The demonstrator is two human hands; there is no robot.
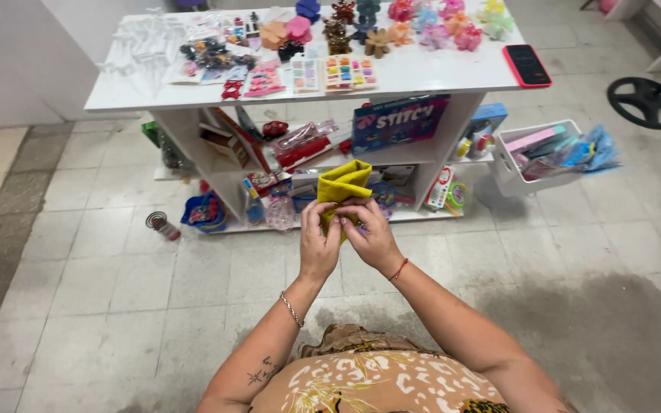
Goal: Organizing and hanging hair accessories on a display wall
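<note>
Head view, frame centre: left hand (318, 243) and right hand (374, 235) together pinch a folded yellow cloth (343, 186), holding it upright before a white counter (430, 73).

Shop (hair clips (422, 30) displayed).

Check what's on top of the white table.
The white table holds hair clips, flat colourful packs, clear plastic pieces and a red-cased phone. Its far edge is out of frame.
</note>
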